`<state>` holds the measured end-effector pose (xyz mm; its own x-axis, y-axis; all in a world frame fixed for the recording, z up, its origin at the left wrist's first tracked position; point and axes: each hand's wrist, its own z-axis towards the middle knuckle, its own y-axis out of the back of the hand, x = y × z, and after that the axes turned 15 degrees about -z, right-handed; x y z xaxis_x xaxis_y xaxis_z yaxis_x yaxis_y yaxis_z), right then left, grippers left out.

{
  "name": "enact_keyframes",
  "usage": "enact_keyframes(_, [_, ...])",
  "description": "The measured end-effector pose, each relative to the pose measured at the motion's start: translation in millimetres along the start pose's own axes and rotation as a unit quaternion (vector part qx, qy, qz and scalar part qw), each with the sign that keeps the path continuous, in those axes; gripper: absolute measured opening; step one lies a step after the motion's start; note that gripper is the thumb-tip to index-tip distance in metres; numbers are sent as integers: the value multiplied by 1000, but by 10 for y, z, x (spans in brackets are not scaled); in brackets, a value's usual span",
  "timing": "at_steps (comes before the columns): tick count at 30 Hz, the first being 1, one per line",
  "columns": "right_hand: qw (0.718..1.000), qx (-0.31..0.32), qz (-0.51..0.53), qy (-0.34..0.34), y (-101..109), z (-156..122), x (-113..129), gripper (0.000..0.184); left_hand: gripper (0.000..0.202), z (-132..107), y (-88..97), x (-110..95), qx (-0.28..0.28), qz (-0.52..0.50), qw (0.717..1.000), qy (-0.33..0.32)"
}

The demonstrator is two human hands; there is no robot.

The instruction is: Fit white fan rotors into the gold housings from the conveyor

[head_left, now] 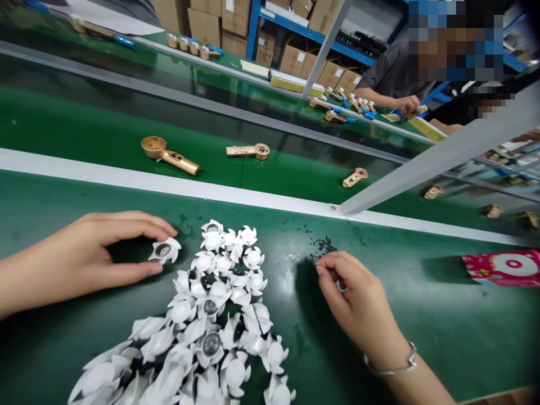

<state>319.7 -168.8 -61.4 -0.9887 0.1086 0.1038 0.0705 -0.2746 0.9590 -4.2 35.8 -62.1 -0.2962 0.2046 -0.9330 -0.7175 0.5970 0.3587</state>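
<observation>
Left hand [84, 253] grips a light, stiff white flower [164, 250] by its petals beside the heap [211, 332]; right hand [358, 298] pinches fingertips together by black granules [323, 247].

We count one left hand [76, 261] and one right hand [358, 298]. The near conveyor belt [422, 337] carries over thirty white petalled parts [211, 304] and one pink card [502, 268]; the middle conveyor belt [126, 121] carries six gold housings [247, 151].
</observation>
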Motion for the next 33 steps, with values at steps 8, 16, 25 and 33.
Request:
enact_keyframes(8, [960, -24, 239, 145, 413, 811, 897, 11, 20, 175, -256, -779, 105, -33, 992, -58])
enact_keyframes(16, [966, -103, 210, 110, 431, 942, 904, 13, 20, 309, -430, -1035, 77, -217, 973, -24])
enact_keyframes(25, [975, -111, 175, 86, 353, 975, 935, 14, 12, 307, -467, -937, 37, -114, 985, -123])
enact_keyframes(33, [976, -114, 121, 140, 300, 982, 902, 13, 12, 324, -464, -884, 31, -127, 987, -97])
